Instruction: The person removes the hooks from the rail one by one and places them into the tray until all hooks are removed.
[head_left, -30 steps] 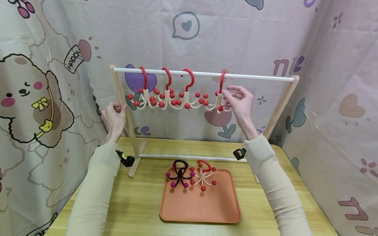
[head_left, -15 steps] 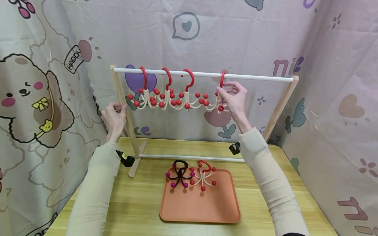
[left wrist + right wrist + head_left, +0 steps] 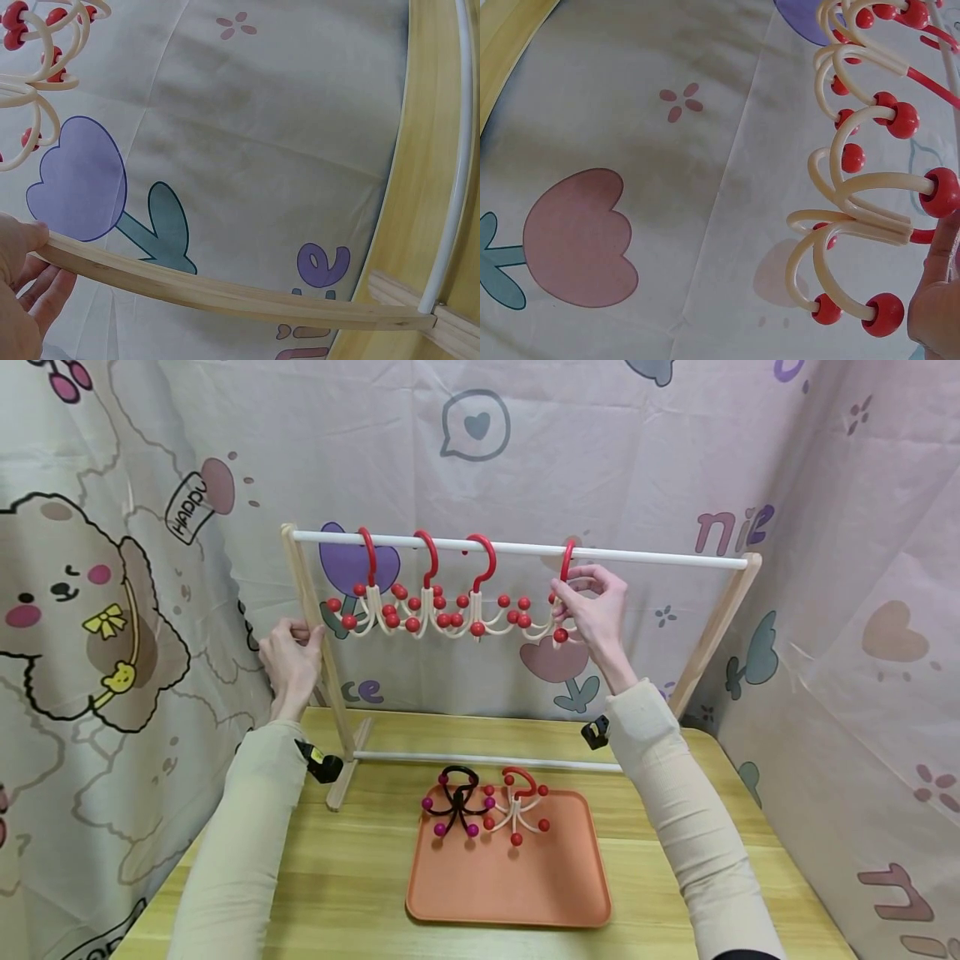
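Note:
My left hand [image 3: 291,664] grips the left wooden post [image 3: 225,291] of a hanging rack, thumb on one side and fingers on the other. From the rack's white rail [image 3: 637,557] hang several cream claw hangers with red hooks and red ball tips. The rightmost hanger [image 3: 567,560] hangs apart from the others. My right hand [image 3: 596,614] pinches it where the red hook meets the cream stem; in the right wrist view, the fingers [image 3: 939,262] lie by that joint, partly cut off by the frame edge.
An orange tray [image 3: 517,885] lies on the wooden table [image 3: 337,877]. On it are a black claw hanger [image 3: 457,800] with magenta balls and a cream-and-red one [image 3: 515,810]. The rack's lower white bar [image 3: 480,761] runs behind the tray. Printed curtains [image 3: 585,460] enclose the table.
My right hand has moved left from beside the rightmost hanger and taken hold of it at the base of its hook. The left hand stays on the post.

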Action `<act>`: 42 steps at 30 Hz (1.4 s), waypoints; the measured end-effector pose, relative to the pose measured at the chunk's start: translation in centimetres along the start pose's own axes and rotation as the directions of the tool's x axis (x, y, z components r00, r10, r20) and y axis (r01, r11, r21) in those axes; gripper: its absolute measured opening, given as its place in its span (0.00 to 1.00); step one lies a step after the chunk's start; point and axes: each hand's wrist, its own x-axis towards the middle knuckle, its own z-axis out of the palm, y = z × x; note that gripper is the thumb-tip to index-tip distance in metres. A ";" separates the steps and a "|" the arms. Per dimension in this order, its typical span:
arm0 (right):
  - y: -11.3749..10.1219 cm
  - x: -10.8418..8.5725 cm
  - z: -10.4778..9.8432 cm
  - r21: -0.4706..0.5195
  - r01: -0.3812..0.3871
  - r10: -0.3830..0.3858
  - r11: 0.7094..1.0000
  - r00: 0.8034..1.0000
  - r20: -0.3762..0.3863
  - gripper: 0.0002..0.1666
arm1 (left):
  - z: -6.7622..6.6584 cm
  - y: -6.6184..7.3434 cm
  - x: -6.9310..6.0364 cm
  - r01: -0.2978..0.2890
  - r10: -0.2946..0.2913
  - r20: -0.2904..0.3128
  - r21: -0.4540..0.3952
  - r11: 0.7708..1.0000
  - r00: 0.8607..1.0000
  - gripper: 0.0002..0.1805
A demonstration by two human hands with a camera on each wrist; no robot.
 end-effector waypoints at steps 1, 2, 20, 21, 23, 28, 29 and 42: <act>0.0 0.0 0.0 0.004 -0.003 0.003 1.000 1.000 -0.002 0.08 | 0.0 0.0 0.0 -0.001 0.001 -0.001 0.001 1.000 1.000 0.18; 0.0 0.0 0.0 0.005 -0.004 0.004 1.000 1.000 -0.004 0.08 | 0.0 0.0 0.0 -0.002 0.002 -0.002 0.002 1.000 1.000 0.18; -0.3 0.1 -0.3 -0.057 0.062 -0.065 0.996 0.997 -0.051 0.06 | 0.1 -0.1 0.2 -0.006 0.006 -0.006 -0.009 1.000 1.000 0.17; -0.3 0.1 -0.3 -0.056 0.069 -0.071 0.996 0.996 -0.052 0.06 | 0.1 -0.2 0.2 -0.008 0.008 -0.008 -0.010 1.000 1.000 0.17; -0.4 0.1 -0.4 -0.051 0.082 -0.085 0.995 0.995 -0.056 0.06 | 0.1 -0.2 0.3 -0.012 0.012 -0.012 -0.010 1.000 1.000 0.17; -0.6 0.1 -0.5 -0.005 0.094 -0.094 0.996 0.993 -0.070 0.07 | 0.1 -0.3 0.3 -0.008 0.007 -0.011 -0.010 1.000 1.000 0.17; -0.7 0.1 -0.6 -0.001 0.095 -0.095 0.995 0.993 -0.072 0.07 | 0.1 -0.3 0.3 -0.006 0.006 -0.010 -0.010 1.000 1.000 0.17; -0.7 -0.2 -1.2 0.043 0.106 -0.100 0.993 0.987 -0.125 0.11 | 0.1 -0.2 0.2 -0.020 0.020 -0.014 -0.010 1.000 1.000 0.17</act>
